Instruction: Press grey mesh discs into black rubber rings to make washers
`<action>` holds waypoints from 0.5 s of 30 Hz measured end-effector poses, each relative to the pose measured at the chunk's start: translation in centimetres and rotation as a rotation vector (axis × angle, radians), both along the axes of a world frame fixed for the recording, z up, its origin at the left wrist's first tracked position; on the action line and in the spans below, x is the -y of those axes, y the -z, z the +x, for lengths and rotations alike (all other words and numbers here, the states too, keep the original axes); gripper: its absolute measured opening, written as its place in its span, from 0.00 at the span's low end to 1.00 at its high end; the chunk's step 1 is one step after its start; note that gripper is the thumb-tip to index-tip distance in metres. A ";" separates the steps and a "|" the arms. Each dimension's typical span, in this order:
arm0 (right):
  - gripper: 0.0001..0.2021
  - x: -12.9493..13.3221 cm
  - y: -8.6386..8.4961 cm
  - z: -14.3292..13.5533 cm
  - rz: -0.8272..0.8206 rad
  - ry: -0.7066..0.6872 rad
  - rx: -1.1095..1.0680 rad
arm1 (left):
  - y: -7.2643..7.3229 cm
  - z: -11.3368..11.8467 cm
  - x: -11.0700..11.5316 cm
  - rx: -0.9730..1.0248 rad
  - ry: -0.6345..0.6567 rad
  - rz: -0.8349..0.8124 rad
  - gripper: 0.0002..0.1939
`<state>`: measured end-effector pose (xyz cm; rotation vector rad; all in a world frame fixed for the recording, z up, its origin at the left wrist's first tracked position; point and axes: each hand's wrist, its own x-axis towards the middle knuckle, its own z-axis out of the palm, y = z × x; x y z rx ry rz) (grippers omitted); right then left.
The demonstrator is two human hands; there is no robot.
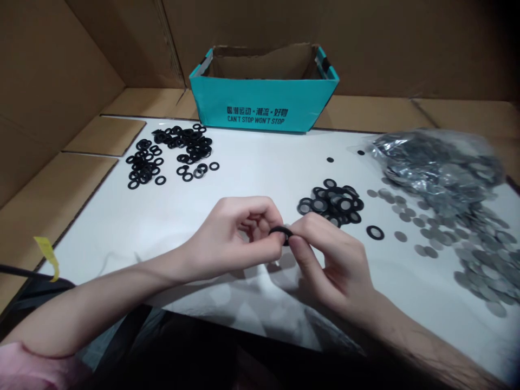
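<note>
My left hand (238, 230) and my right hand (329, 260) meet above the white sheet (252, 173), both pinching one black rubber ring (280, 232) between the fingertips. Whether a disc sits inside the ring is hidden by the fingers. Just beyond my right hand lies a small heap of black rings fitted with grey discs (331, 203). A single black ring (375, 233) lies to the right of my right hand.
A pile of plain black rings (168, 151) lies at the far left of the sheet. Grey discs (455, 227) spill from a clear plastic bag (439, 162) at the right. A teal cardboard box (264, 89) stands open at the back. Brown cardboard surrounds the sheet.
</note>
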<state>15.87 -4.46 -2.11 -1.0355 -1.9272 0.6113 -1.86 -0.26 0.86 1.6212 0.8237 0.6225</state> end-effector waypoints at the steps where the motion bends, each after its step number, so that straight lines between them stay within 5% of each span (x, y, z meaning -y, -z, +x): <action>1: 0.09 0.0 0.0 0.0 0.000 0.002 -0.007 | 0.0 0.0 0.0 -0.002 -0.004 -0.010 0.03; 9: 0.18 -0.1 -0.2 0.2 -0.602 -0.070 -0.483 | 0.3 -0.2 -0.8 0.131 0.040 0.221 0.16; 15: 0.20 -0.2 0.2 -0.2 -0.802 -0.147 -0.702 | 0.3 -0.2 -0.5 0.157 0.032 0.300 0.09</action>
